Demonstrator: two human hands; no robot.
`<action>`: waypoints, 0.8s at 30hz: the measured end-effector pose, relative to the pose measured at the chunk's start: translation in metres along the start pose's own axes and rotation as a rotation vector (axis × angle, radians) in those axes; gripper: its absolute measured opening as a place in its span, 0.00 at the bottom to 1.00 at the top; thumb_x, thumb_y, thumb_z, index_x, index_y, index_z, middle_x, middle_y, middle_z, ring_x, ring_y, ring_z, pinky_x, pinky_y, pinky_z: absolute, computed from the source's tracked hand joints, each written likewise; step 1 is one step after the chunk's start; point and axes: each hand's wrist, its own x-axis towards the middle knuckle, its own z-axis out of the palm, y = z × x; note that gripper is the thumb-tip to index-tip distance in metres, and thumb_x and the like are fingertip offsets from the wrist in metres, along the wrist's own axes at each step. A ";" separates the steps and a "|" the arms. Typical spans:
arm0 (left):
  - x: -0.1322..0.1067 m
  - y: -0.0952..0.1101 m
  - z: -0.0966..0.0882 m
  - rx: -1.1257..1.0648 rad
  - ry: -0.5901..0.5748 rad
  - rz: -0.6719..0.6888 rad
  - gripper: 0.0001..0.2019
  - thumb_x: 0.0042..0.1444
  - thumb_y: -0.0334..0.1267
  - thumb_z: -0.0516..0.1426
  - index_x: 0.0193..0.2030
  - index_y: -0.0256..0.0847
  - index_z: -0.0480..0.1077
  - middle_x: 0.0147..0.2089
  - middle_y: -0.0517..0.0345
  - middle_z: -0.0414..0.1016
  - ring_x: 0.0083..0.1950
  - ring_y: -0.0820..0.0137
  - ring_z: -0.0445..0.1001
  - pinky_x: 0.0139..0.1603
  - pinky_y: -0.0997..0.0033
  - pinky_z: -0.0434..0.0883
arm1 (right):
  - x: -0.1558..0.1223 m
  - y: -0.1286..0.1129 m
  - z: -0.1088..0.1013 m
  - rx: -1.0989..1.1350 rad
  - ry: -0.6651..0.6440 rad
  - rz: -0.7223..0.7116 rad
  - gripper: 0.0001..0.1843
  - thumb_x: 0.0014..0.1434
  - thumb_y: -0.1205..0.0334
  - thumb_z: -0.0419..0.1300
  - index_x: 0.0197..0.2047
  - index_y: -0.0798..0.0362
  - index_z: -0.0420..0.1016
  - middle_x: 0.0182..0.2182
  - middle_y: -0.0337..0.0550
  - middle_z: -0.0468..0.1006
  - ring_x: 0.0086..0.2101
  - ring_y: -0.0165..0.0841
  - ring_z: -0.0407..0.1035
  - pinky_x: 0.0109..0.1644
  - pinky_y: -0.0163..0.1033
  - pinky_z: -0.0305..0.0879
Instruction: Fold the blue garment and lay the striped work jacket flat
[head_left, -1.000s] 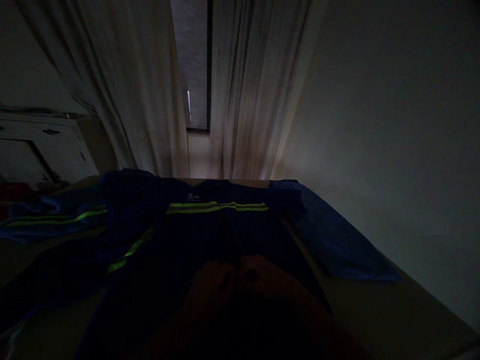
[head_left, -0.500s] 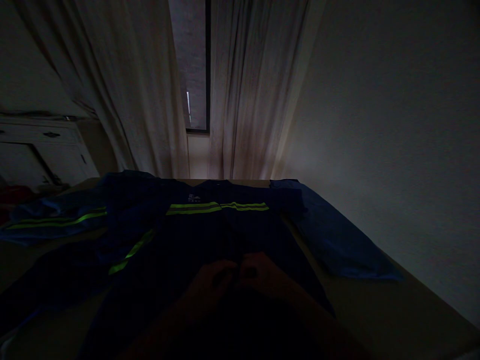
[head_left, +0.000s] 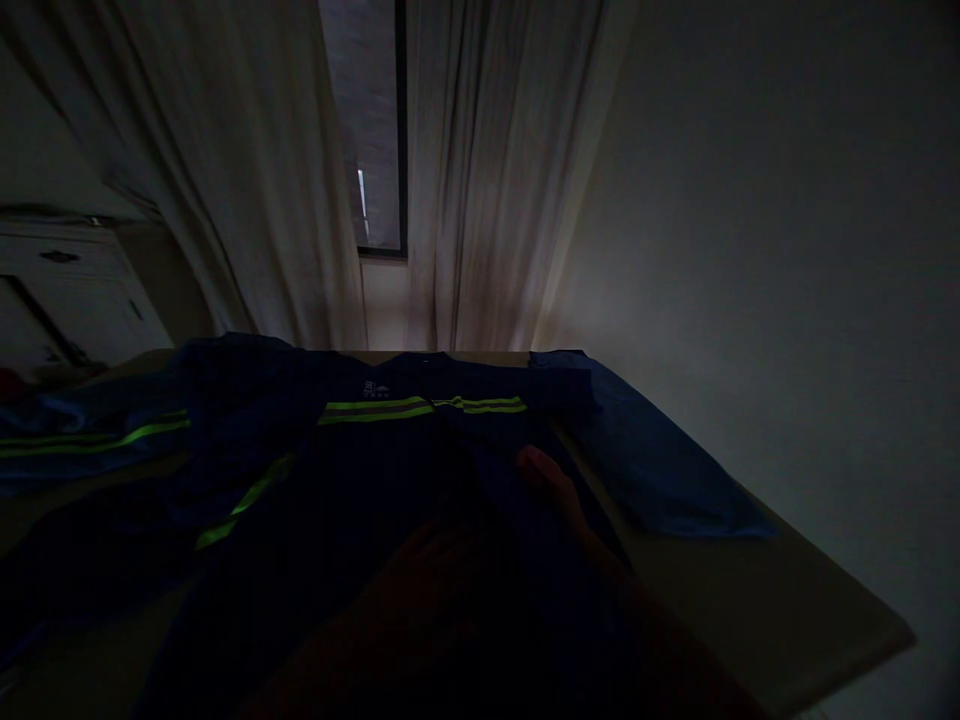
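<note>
A dark navy work jacket [head_left: 375, 460] with yellow-green and grey reflective stripes lies spread on the table, its collar at the far side. A small pale print shows on its chest. My left hand [head_left: 435, 560] rests low on the middle of the jacket front, fingers stretched out, dim in the shadow. Higher and to the right, my right hand [head_left: 551, 485] is closed at the jacket's right front panel, which looks partly lifted. Deep shadow hides most of the fingertips and the jacket's lower part.
Blue folded cloth [head_left: 660, 470] lies along the table's right side by the wall. Another striped blue garment [head_left: 90, 430] is at the left. Curtains [head_left: 495, 200] and a narrow window [head_left: 367, 130] stand behind; a white cabinet [head_left: 75, 290] is far left. The table edge [head_left: 847, 660] is at right.
My hands were together at the jacket's middle; now they are apart. The right has moved up and right with the front panel, while the left has flattened. The view has shifted slightly right.
</note>
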 end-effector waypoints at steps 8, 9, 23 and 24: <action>0.002 -0.003 0.011 0.012 0.029 -0.031 0.27 0.69 0.50 0.52 0.73 0.54 0.55 0.75 0.53 0.57 0.73 0.56 0.58 0.74 0.43 0.54 | -0.014 0.007 0.019 -0.033 -0.284 0.017 0.22 0.56 0.40 0.65 0.33 0.53 0.77 0.23 0.35 0.66 0.25 0.28 0.57 0.31 0.35 0.54; 0.001 -0.004 0.012 0.016 0.034 -0.044 0.25 0.69 0.50 0.54 0.70 0.51 0.60 0.74 0.51 0.59 0.71 0.55 0.61 0.72 0.42 0.57 | -0.016 0.008 0.021 -0.078 -0.354 0.005 0.21 0.57 0.42 0.66 0.36 0.53 0.79 0.26 0.36 0.70 0.28 0.29 0.61 0.33 0.35 0.57; 0.001 -0.011 0.018 0.065 -0.021 -0.052 0.18 0.66 0.45 0.58 0.60 0.42 0.69 0.63 0.47 0.69 0.59 0.59 0.72 0.59 0.48 0.72 | -0.030 0.017 0.028 -0.523 -0.526 -0.342 0.42 0.67 0.38 0.55 0.76 0.42 0.44 0.76 0.49 0.38 0.72 0.45 0.40 0.73 0.56 0.41; 0.001 -0.011 0.018 0.068 -0.022 -0.046 0.18 0.66 0.45 0.58 0.60 0.42 0.69 0.63 0.48 0.69 0.58 0.59 0.72 0.59 0.49 0.73 | -0.031 0.017 0.029 -0.505 -0.556 -0.341 0.44 0.67 0.37 0.54 0.77 0.42 0.39 0.76 0.49 0.35 0.73 0.46 0.39 0.73 0.57 0.41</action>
